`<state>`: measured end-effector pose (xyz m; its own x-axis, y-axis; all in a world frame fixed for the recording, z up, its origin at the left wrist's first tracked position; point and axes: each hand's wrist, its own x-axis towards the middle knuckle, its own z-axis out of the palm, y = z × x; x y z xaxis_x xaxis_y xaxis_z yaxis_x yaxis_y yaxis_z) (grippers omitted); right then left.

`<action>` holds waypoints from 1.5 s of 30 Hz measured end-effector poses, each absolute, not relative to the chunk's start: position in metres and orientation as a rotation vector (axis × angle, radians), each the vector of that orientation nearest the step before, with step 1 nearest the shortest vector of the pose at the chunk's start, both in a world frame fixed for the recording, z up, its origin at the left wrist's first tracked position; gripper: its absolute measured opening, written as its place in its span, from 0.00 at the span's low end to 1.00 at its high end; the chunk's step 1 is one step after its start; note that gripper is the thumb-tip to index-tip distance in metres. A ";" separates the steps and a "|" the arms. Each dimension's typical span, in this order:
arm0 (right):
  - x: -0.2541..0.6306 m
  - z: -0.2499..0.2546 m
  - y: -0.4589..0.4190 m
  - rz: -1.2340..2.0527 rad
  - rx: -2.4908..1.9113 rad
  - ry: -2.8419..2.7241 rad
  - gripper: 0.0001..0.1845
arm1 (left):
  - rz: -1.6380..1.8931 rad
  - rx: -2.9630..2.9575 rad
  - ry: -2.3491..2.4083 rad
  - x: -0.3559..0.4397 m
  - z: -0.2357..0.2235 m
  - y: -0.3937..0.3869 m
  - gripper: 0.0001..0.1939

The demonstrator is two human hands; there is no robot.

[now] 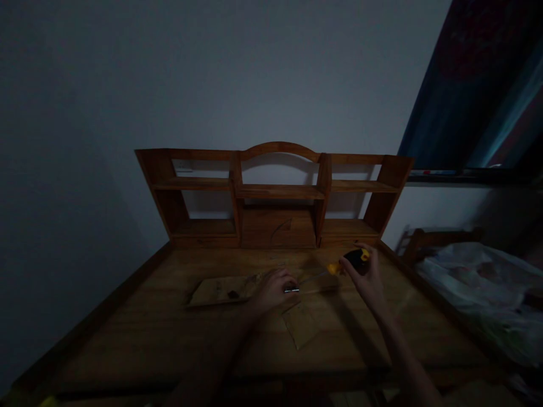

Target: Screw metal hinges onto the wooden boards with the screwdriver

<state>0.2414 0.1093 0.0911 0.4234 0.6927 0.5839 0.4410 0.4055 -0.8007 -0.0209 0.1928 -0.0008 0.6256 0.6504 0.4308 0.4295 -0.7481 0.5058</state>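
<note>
My right hand (pixel 365 277) is closed around the black and yellow handle of a screwdriver (pixel 354 261), whose thin shaft slants down and left. My left hand (pixel 275 288) rests on a flat wooden board (pixel 216 291) lying on the desk, its fingers curled round a small shiny metal piece (pixel 292 290) near the shaft's tip. A smaller square wooden piece (pixel 302 325) lies on the desk just in front of both hands. The room is very dim.
The wooden desk (pixel 169 339) carries a hutch of open shelves (pixel 275 192) against the wall at the back. To the right stands a bed or chair with pale crumpled bedding (pixel 479 282). A dark curtain (pixel 479 85) hangs at upper right.
</note>
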 end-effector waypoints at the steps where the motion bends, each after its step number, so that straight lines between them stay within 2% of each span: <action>1: 0.236 0.093 0.113 0.225 -1.206 -1.227 0.31 | 0.864 2.523 0.864 -0.022 -0.001 0.192 0.13; 23: 0.206 0.126 0.128 0.080 -1.345 -1.684 0.27 | 0.943 2.593 0.872 -0.028 0.001 0.185 0.10; 32: 0.165 0.172 0.156 0.031 -1.195 -2.188 0.16 | 0.973 2.562 0.868 -0.028 -0.002 0.187 0.10; 36: 0.158 0.187 0.166 0.157 -1.117 -2.344 0.19 | 0.966 2.557 0.862 -0.029 -0.002 0.187 0.10; 42: 0.159 0.184 0.181 -0.004 -1.142 -2.378 0.13 | 0.965 2.542 0.854 -0.029 0.000 0.186 0.11; 45: 0.160 0.183 0.181 -0.004 -1.055 -2.426 0.16 | 0.955 2.544 0.865 -0.029 0.001 0.186 0.11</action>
<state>0.1596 0.1810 0.1831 -0.5808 0.6866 0.4373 0.6880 0.7012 -0.1873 -0.0288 0.1857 0.0013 0.6003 0.6257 0.4982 0.4345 -0.7781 0.4536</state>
